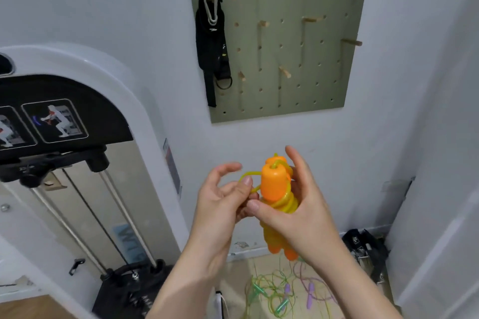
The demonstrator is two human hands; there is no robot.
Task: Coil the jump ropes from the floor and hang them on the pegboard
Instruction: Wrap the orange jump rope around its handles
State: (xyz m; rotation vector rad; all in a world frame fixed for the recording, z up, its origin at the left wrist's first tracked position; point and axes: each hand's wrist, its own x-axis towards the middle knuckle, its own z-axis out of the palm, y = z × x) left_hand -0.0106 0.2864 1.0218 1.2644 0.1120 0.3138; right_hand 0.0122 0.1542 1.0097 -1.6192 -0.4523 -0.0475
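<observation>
An orange-handled jump rope (272,184) with a yellow cord wound around its two handles is held upright at chest height. My right hand (298,210) is shut around the bundled handles. My left hand (223,199) pinches a loose loop of the yellow cord beside the handles. The green pegboard (324,90) hangs on the white wall above, with several bare wooden pegs (285,72). On the floor below lie tangled green (261,290) and purple (309,292) jump ropes.
A black strap with metal rings (211,41) hangs from the pegboard's top left peg. A white cable weight machine (85,163) stands at the left. Black gear (363,246) lies in the right floor corner by the wall.
</observation>
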